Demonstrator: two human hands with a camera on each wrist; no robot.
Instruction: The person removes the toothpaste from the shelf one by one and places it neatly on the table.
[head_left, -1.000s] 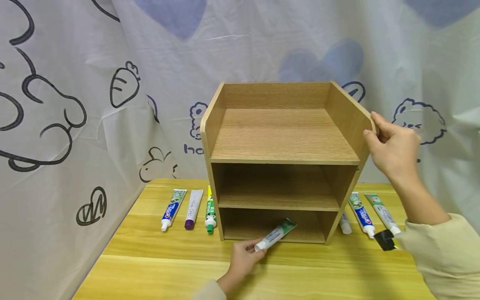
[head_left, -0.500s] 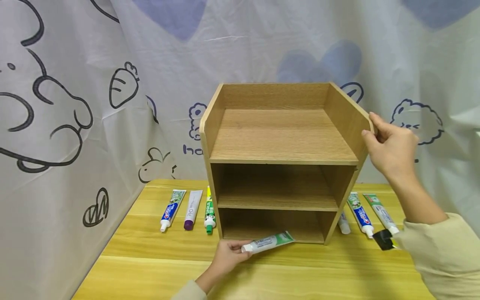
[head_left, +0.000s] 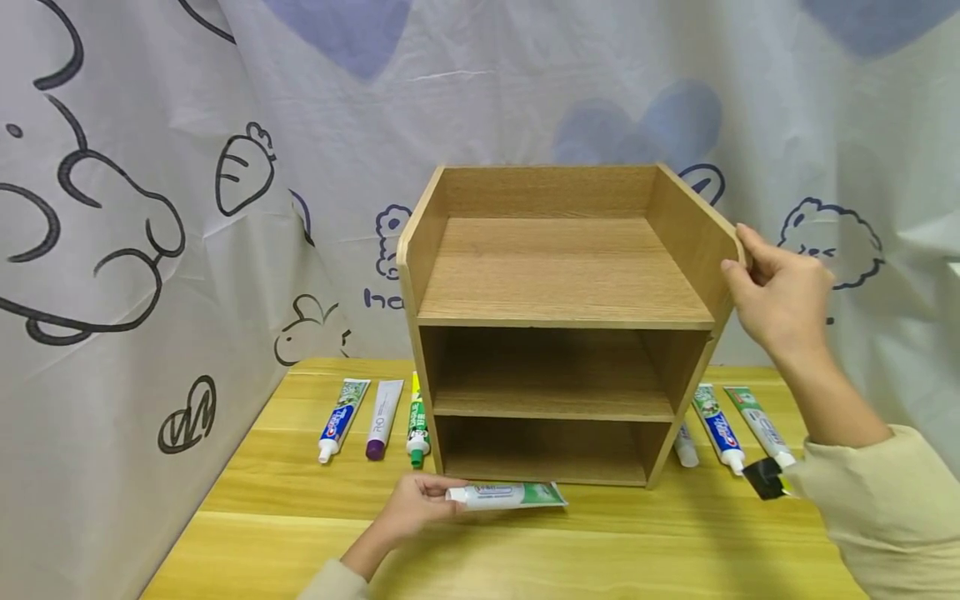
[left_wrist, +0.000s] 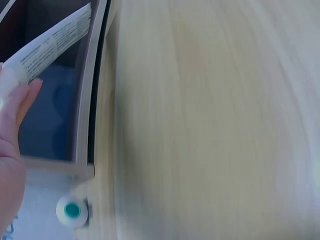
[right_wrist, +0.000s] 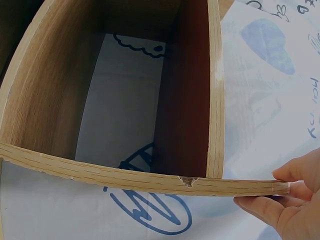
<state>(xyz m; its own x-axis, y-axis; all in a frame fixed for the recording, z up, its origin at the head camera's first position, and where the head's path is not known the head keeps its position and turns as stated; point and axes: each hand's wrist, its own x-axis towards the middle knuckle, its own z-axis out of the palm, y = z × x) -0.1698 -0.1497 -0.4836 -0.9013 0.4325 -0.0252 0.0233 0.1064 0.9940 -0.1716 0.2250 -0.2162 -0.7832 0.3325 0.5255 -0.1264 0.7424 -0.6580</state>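
Observation:
My left hand point(head_left: 416, 504) pinches a white and green toothpaste tube point(head_left: 498, 496) by its white cap end. The tube lies nearly level, its flat green end pointing right, just in front of the wooden shelf's lowest opening. The left wrist view shows the printed back of the tube point(left_wrist: 55, 44) beside the fingers. Up at the right, my right hand point(head_left: 783, 287) grips the front top corner of the shelf's point(head_left: 566, 271) right side panel. In the right wrist view, thumb and fingers point(right_wrist: 260, 207) sit on both faces of that panel's edge.
Left of the shelf lie a blue-green toothpaste tube point(head_left: 343, 419), a purple-capped tube point(head_left: 385, 418) and a green-capped tube point(head_left: 418, 425). Several more tubes, one blue point(head_left: 717, 427), lie to its right on the wooden table point(head_left: 247, 533). A printed curtain hangs behind.
My left hand has drawn the toothpaste tube out of the lowest compartment, leftward, and it has turned from slanting to nearly level. My right hand keeps its grip on the panel.

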